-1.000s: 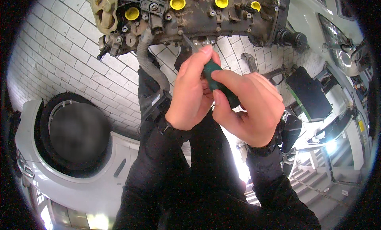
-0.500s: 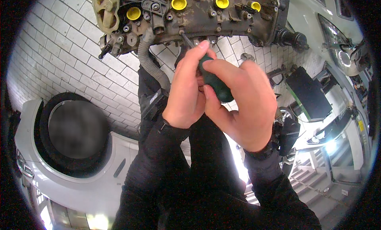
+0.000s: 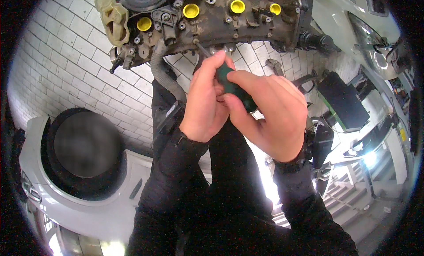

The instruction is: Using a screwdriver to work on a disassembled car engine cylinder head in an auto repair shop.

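Note:
A green-handled screwdriver (image 3: 230, 84) is held between both hands, its thin metal shaft (image 3: 202, 49) reaching up to the underside of a dirty engine block (image 3: 221, 21) with yellow plugs along its top. My right hand (image 3: 269, 112) wraps the rear of the handle. My left hand (image 3: 207, 101) pinches the front of the handle, fingers pointing up toward the shaft. Both forearms wear black sleeves.
A corrugated grey hose (image 3: 164, 77) hangs from the engine left of my hands. A white car body panel with a dark round opening (image 3: 84, 145) lies at lower left on the pale tiled floor (image 3: 62, 70). A black box (image 3: 344, 101) and cables sit at right.
Both hands with the screwdriver have shifted slightly up toward the engine, and my right hand has turned a little around the handle.

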Motion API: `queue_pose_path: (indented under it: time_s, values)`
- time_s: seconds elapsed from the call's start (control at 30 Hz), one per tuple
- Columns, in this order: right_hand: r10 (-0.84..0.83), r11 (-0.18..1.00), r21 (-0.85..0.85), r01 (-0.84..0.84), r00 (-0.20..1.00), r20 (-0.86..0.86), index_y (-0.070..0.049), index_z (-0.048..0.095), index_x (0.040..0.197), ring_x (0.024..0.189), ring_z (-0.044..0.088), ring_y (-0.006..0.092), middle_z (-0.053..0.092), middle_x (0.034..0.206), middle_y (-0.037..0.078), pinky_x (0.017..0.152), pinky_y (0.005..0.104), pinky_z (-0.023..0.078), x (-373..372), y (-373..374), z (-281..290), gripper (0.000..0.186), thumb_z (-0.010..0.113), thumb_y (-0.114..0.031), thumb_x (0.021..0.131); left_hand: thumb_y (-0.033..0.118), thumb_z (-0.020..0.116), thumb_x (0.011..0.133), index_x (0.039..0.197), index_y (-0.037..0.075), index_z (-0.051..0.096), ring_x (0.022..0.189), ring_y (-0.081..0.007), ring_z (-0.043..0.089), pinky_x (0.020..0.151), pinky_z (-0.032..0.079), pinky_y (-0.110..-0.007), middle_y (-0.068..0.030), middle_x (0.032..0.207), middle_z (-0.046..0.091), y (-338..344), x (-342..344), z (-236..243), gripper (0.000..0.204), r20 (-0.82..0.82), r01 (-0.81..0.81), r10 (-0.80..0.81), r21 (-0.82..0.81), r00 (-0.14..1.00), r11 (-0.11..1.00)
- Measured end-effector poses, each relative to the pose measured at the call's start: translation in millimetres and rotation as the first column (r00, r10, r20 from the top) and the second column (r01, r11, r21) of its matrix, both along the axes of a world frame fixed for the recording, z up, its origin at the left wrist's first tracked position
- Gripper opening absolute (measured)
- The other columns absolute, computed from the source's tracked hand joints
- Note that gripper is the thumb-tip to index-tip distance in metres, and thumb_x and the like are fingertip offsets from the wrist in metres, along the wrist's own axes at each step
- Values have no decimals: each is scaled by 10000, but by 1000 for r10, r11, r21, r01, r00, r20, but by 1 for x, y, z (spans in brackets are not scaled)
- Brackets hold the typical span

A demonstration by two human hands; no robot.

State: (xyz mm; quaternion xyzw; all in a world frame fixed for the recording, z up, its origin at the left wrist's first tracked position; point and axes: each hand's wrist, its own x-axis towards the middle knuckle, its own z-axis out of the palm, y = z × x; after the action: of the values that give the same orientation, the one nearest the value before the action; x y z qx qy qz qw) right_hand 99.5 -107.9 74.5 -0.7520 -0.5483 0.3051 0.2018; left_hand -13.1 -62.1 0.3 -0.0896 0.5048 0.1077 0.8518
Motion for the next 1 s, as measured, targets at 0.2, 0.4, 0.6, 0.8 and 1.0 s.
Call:
queue_pose_path:
  time_s: [0.2, 0.4, 0.6, 0.8, 1.0]
  values:
    - [-139, 986, 105, 126, 983, 120, -52, 682, 942, 567, 559, 243, 575, 682, 61, 541, 357, 433, 12, -4, 28, 245, 760, -84, 712, 347, 519, 1019, 874, 116, 560, 498, -6, 343, 465, 261, -202, 90, 647, 430, 2, 21, 20, 275, 210, 118, -123, 37, 970, 992]
    - [-204, 976, 102, 192, 971, 124, -41, 672, 984, 641, 623, 264, 640, 766, 90, 594, 353, 483, 32, -3, 14, 276, 763, -57, 724, 363, 530, 1016, 885, 118, 559, 500, -3, 345, 470, 285, -190, 90, 648, 431, 7, 55, 7, 279, 232, 94, -110, 79, 967, 992]
    - [-110, 990, 96, 102, 990, 86, -34, 673, 1011, 681, 649, 267, 673, 821, 107, 617, 347, 501, 64, -10, 0, 273, 755, -38, 751, 350, 545, 1006, 904, 131, 550, 502, -9, 354, 476, 304, -208, 84, 639, 435, 1, 72, -5, 241, 219, 67, -88, 98, 972, 993]
    - [-60, 994, 98, 56, 997, 42, -35, 668, 1015, 643, 619, 259, 640, 778, 94, 598, 357, 480, 71, -19, -8, 285, 757, -35, 744, 353, 527, 1022, 935, 112, 569, 733, -44, 513, 652, 417, -214, 37, 820, 532, -14, 70, -9, 260, 144, 48, -66, 129, 987, 991]
    - [-9, 997, 72, 5, 998, 54, -33, 661, 1002, 607, 585, 262, 599, 731, 81, 572, 368, 453, 81, -14, -6, 276, 754, -45, 742, 370, 529, 1015, 907, 117, 563, 480, -14, 300, 460, 246, -200, 85, 621, 398, -16, 83, -9, 278, 133, -22, 9, 95, 991, 995]
